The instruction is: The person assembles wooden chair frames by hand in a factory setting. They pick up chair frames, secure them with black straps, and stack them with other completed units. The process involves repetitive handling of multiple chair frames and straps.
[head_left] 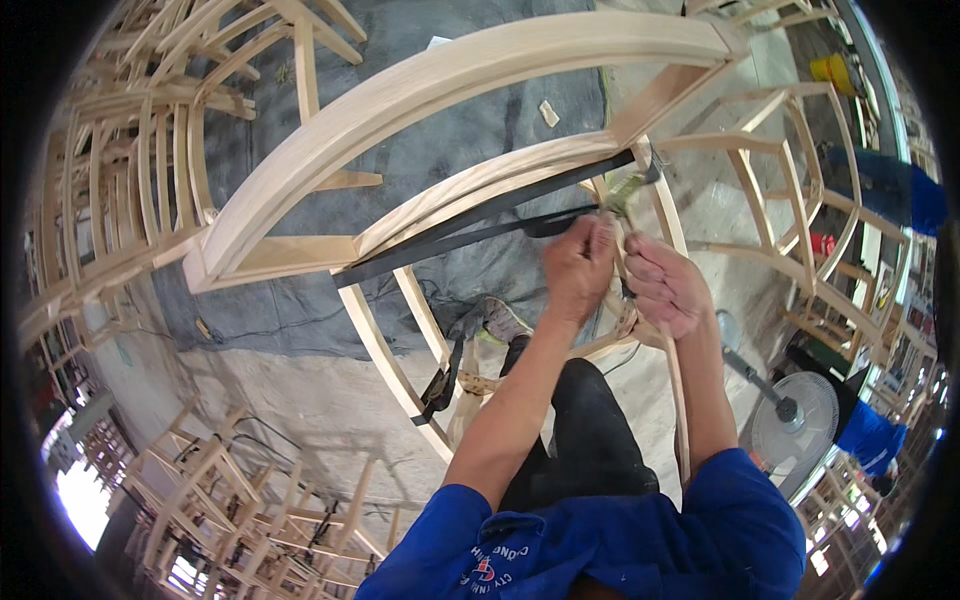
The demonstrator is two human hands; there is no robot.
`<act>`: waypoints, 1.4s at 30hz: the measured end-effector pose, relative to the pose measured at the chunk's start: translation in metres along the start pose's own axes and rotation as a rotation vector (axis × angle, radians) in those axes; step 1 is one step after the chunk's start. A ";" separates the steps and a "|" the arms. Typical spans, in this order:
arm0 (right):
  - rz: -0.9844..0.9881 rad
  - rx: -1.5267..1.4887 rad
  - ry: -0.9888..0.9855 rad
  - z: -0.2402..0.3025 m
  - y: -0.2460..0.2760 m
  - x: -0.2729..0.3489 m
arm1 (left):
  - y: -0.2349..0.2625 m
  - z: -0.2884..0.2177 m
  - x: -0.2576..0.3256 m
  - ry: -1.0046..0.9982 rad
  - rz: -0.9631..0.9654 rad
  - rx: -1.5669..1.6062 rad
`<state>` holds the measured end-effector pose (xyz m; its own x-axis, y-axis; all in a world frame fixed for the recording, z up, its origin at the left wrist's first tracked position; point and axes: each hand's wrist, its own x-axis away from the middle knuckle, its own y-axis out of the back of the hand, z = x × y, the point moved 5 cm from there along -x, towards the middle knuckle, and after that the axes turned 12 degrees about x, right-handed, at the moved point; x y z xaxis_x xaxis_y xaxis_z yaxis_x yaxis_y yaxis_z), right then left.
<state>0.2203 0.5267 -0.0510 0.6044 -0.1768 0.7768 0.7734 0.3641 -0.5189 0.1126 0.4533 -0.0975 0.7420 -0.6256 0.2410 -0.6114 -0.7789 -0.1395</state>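
Note:
A pale wooden chair frame [470, 65] stands before me, its broad curved back rail arching across the view. A black strap [450, 225] stretches around the lower curved rail [490, 190] in two runs. At the strap's right end is a greenish metal buckle [626, 188], partly blurred. My left hand [578, 265] is closed, its fingers pinching the strap just below the buckle. Close beside it, my right hand [668, 288] is curled shut near the right-hand wooden leg; what its fingers hold is hidden. Another black strap with a buckle [437, 388] hangs on the left leg.
Many wooden chair frames [150, 160] are stacked at left, with more at lower left [220, 490] and right [790, 180]. A dark grey sheet [270, 310] covers part of the floor. A round fan [795, 425] stands at right. Other people in blue [870, 440] are at the right edge.

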 end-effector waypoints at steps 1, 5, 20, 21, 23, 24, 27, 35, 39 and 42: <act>-0.029 0.002 0.010 0.002 -0.001 0.014 | -0.008 -0.006 0.003 0.033 0.045 -0.005; -0.112 0.003 0.028 0.001 0.009 0.053 | -0.030 -0.038 0.026 0.035 0.107 0.039; -0.646 0.696 -0.230 -0.163 0.114 0.220 | 0.113 -0.017 0.137 0.286 0.255 0.022; -0.695 0.647 -0.208 -0.177 0.124 0.234 | 0.113 -0.030 0.133 0.313 0.252 -0.008; -0.759 0.652 -0.139 -0.205 0.142 0.259 | 0.103 -0.054 0.119 0.365 0.252 -0.061; -0.798 0.638 -0.105 -0.217 0.147 0.268 | 0.100 -0.054 0.115 0.481 0.236 0.118; -0.887 0.740 -0.048 -0.253 0.169 0.285 | 0.074 -0.081 0.116 0.409 0.285 0.023; -0.937 0.716 0.038 -0.277 0.175 0.269 | -0.079 -0.141 0.188 0.258 0.652 -0.253; -0.395 -0.140 0.305 -0.182 0.106 0.252 | -0.081 -0.119 0.255 0.033 0.892 -0.224; -0.089 -0.295 0.401 -0.164 0.089 0.252 | -0.069 -0.142 0.289 0.006 0.854 -0.093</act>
<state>0.4732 0.3650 0.0404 0.5146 -0.5537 0.6547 0.8115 0.0681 -0.5803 0.3306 0.3325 0.1186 0.0158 -0.9954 0.0944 -0.9800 -0.0341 -0.1962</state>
